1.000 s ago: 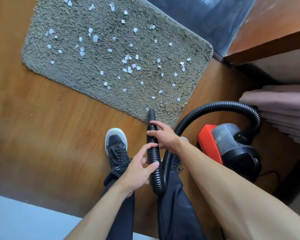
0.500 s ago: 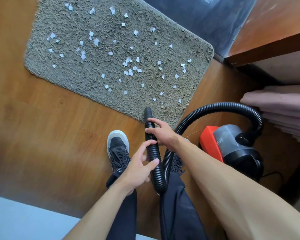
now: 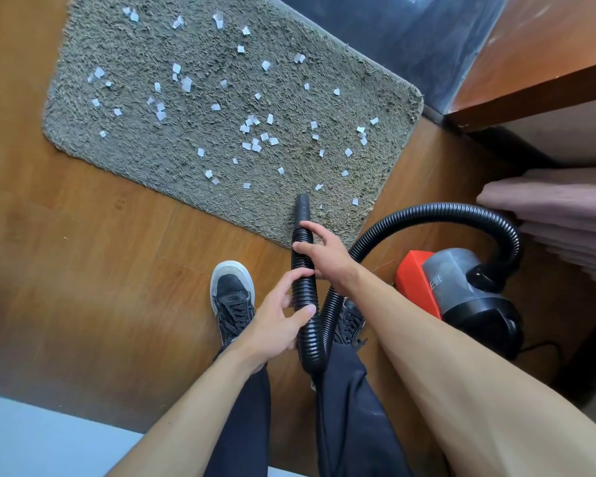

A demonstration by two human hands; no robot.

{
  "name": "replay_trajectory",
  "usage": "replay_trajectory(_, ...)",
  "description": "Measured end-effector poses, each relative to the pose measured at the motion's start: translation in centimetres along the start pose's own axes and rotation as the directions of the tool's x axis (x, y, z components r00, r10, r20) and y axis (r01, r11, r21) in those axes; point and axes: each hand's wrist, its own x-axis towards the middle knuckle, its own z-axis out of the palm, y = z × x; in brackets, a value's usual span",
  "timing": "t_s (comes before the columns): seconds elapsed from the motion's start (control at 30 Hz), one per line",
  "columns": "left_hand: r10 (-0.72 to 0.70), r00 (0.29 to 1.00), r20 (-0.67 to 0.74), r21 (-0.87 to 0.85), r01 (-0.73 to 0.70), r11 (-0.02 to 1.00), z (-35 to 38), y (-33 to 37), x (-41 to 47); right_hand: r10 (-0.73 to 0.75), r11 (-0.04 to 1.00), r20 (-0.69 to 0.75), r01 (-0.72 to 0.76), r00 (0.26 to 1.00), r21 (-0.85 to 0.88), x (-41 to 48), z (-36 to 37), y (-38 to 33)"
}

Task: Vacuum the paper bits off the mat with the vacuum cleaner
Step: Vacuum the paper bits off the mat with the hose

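Over the near edge of the mat (image 3: 145,156) we hold the hose (image 3: 303,297) tip; left grip (image 3: 276,327) and right grip (image 3: 326,258) clasp the hose. Paper bits (image 3: 255,142) litter most of the mat; vacuuming is barely begun.

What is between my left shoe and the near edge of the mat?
Only bare wooden floor between the left shoe and the mat, in the head view.

Soft, even daylight; sharp centre, your lens bends the edges.
You see the mat (image 3: 145,146) and paper bits (image 3: 186,83) crisp, faint sheen along the hose (image 3: 444,208) ribs, pale glare on the tabletop (image 3: 547,46) at 2 o'clock, deep shadow beneath it at 3, and smeared, softened floor (image 3: 66,287) toward 8 o'clock.
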Motion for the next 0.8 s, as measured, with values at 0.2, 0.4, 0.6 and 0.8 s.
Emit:
replay_trajectory(0.2,-0.033,0.999,0.036,0.044,0.031,0.999,0.3,0.6,0.2,0.018,0.999,-0.036,-0.017,0.999,0.041,-0.3,-0.8,0.2)
replay_trajectory(0.4,-0.068,0.995,0.076,0.088,0.062,0.994,1.7,0.1,0.1,0.061,0.996,-0.088,-0.055,0.994,0.070,-1.1,-2.4,1.8)
replay_trajectory(0.6,-0.062,0.996,0.065,0.061,0.058,0.996,1.8,0.3,0.0,0.047,0.995,-0.068,-0.041,0.997,0.086,-1.0,-2.3,1.6)
replay_trajectory(0.8,-0.025,0.999,0.023,0.034,0.024,0.999,0.6,0.9,0.0,-0.021,1.000,-0.035,0.021,0.999,0.013,0.0,-0.4,0.2)
